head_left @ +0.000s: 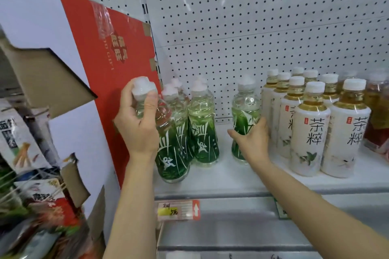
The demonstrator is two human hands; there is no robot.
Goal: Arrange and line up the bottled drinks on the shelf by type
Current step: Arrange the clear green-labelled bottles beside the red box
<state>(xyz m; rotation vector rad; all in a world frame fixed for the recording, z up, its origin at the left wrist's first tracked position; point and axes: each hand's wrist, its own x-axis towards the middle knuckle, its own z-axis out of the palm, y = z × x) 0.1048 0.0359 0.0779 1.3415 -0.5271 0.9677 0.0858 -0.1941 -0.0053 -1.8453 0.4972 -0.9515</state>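
Status: sorting is well advanced but not complete.

Done, as far as visible: the white-labelled tea bottles (309, 132) stand in rows at the right of the frame on the shelf (231, 176), grouped by type. The green-labelled bottles (202, 126) form a cluster at centre left, next to the red carton (109, 73) at the shelf's left end.

In hand: the left hand (139, 120) has its grip closed around the neck and shoulder of a green-labelled bottle at the front left (171, 160); that bottle tilts slightly, and whether its base is on the shelf cannot be told. The right hand (251, 141) has its grip wrapped about the lower body of a lone green bottle (245, 115), which stands upright just beside the tea rows and apart from the green cluster.

Remaining, by judgement: close the gap by bringing the lone green bottle to its cluster, seat the tilted bottle, and straighten the green rows. Darker bottles (379, 99) at the far right are blurred; their arrangement cannot be assessed.
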